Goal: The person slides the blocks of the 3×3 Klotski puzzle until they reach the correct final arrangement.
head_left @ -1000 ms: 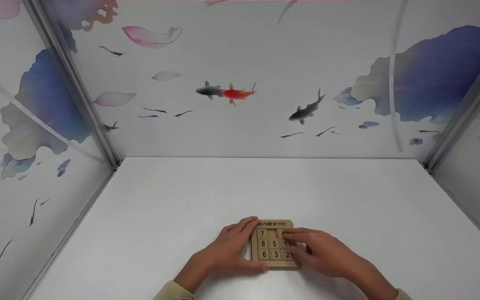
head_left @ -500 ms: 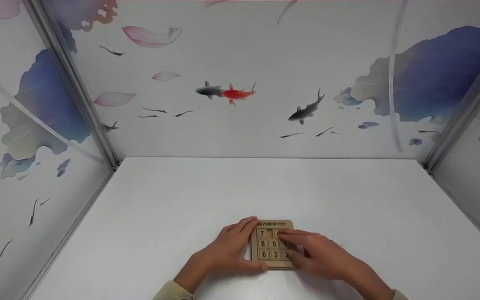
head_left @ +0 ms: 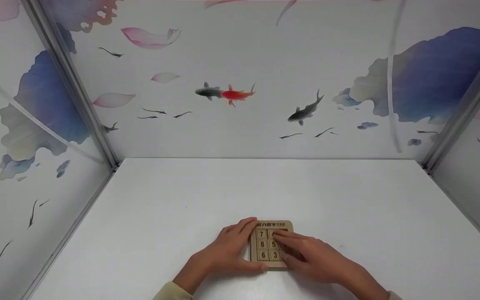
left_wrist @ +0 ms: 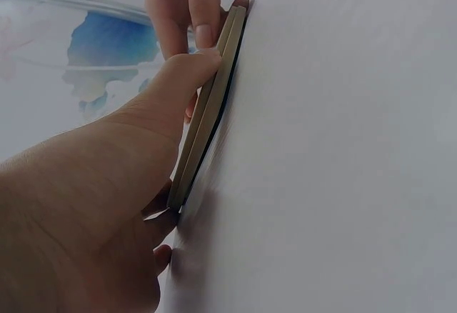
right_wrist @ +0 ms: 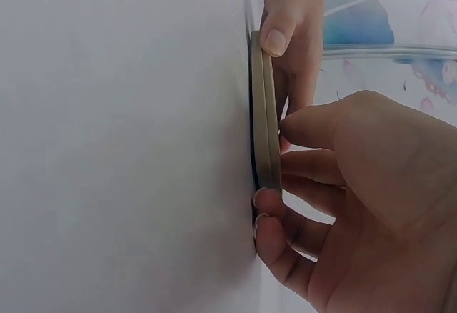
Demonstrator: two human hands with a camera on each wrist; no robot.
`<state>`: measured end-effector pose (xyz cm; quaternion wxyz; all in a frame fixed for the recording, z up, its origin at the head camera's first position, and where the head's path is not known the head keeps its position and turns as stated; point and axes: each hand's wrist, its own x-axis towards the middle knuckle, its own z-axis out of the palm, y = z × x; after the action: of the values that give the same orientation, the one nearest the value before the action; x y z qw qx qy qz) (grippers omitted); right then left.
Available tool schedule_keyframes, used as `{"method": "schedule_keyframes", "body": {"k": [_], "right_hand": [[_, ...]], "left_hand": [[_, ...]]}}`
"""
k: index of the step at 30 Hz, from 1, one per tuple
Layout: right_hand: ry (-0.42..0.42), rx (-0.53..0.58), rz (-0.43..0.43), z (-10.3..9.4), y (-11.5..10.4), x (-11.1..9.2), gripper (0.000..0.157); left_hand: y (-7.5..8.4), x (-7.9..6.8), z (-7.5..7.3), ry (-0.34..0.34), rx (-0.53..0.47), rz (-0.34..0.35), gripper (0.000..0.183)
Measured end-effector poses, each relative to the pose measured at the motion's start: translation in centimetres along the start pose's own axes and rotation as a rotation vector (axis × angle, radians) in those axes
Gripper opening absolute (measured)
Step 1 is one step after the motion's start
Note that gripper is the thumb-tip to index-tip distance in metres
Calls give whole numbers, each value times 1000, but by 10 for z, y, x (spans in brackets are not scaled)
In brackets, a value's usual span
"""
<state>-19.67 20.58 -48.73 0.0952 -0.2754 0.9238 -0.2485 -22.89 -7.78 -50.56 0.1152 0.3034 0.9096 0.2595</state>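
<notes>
A wooden number slide puzzle (head_left: pixel 279 266) lies on the white table, with Chinese print along its top. Tiles 7, 8, 5, 6 and 3 show; the right column is mostly hidden. My left hand (head_left: pixel 229 246) grips the frame's left side, its thumb (left_wrist: pixel 196 66) at the near edge and fingers at the far corner. My right hand (head_left: pixel 317 256) reaches over from the right, fingertips (head_left: pixel 279 234) pressing the tile beside the 7, its digit partly covered. In the right wrist view, the lower fingers (right_wrist: pixel 270 231) of that hand bend loosely at the puzzle's edge (right_wrist: pixel 265 113).
The white table (head_left: pixel 240 187) runs back to a wall (head_left: pixel 265 54) printed with fish, petals and blue leaves. Side panels with metal corner posts (head_left: pixel 75 83) stand at left and right.
My right hand has slid left, pushing a top-row tile into the gap beside the 7. The left hand and the frame stay in place.
</notes>
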Motion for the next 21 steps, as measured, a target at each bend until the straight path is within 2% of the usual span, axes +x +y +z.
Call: {"method": "schedule_keyframes", "body": {"k": [10, 21], "right_hand": [[14, -26, -33, 3, -2, -2, 57], [28, -41, -32, 1, -1, -3, 58]], "left_hand": [[-1, 0, 3, 5, 10, 6, 121], [-3, 2, 3, 7, 10, 10, 122]]}}
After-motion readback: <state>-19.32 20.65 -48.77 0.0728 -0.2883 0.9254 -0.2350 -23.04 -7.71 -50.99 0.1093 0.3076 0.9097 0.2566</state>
